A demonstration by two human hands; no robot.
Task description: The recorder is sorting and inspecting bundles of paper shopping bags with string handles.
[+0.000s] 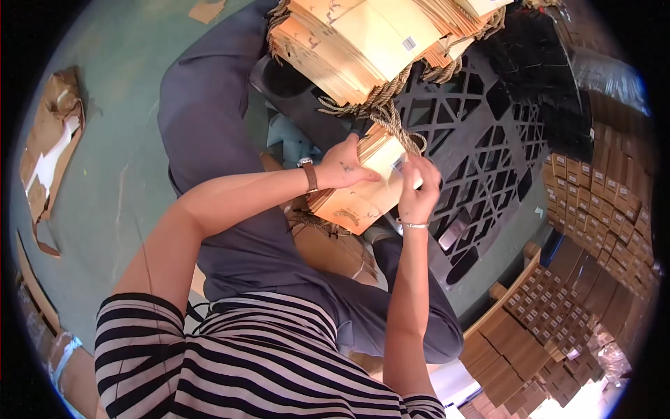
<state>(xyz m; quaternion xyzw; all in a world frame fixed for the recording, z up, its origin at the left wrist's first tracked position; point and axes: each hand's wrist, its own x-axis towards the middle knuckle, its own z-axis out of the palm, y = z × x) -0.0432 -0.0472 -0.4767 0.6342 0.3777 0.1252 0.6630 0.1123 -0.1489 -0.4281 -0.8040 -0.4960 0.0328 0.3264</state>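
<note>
A stack of yellow-tan paper bags [377, 199] with printed dark drawings lies at my lap, its twisted rope handles [394, 126] trailing off the far end. My left hand [347, 165] grips the left edge of this stack, thumb on top and fingers hidden beneath. Over the stack's right side, my right hand [420, 190] is closed in a pinch, with a small white piece partly showing at the fingers; its kind is unclear. Close to those fingertips, a small label [399, 165] shows on the top bag. Beyond lies a larger pile of the same bags [370, 45], some with labels.
A black plastic pallet [481, 150] spreads under and right of the large pile. Stacked cardboard boxes [593, 188] line the right side, with more brown cartons [509, 342] at lower right. Torn cardboard [52, 150] lies on the green floor [122, 133] at left.
</note>
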